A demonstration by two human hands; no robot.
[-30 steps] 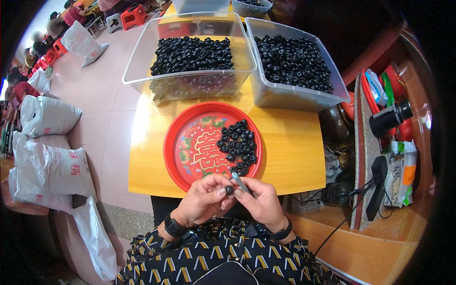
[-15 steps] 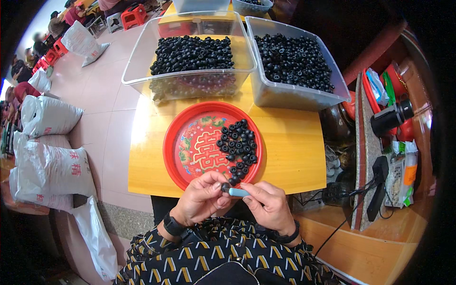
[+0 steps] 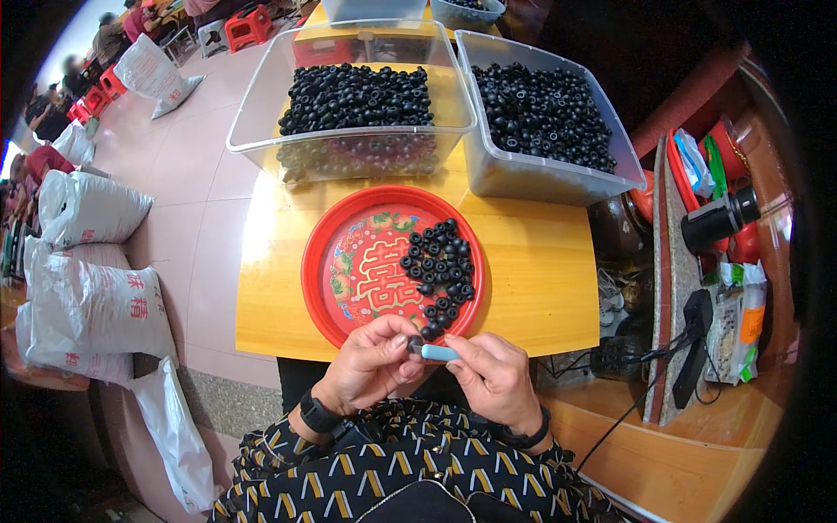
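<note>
My left hand (image 3: pixel 366 366) pinches a small round black piece (image 3: pixel 414 343) between thumb and fingers, just over the near rim of a red round tray (image 3: pixel 316 288). From the other side, my right hand (image 3: pixel 497 375) grips a small tool with a light blue handle (image 3: pixel 439 353). The tool's front end meets the black piece; its tip is hidden there. On the tray's right half lie many loose black ring-like pieces (image 3: pixel 442 261) with holes, trailing down toward my left fingers. The tray's left half shows its printed pattern.
Two clear plastic bins, the left one (image 3: pixel 253 139) and the right one (image 3: pixel 532 179), hold heaps of black pieces on the yellow table (image 3: pixel 270 305). White sacks (image 3: pixel 105 305) stand on the floor at left. At right, a shelf (image 3: pixel 667 288) carries cables and packets. People sit far left.
Both hands keep nearly the same pose, with the black piece still against the blue-handled tool. The view has shifted very slightly.
</note>
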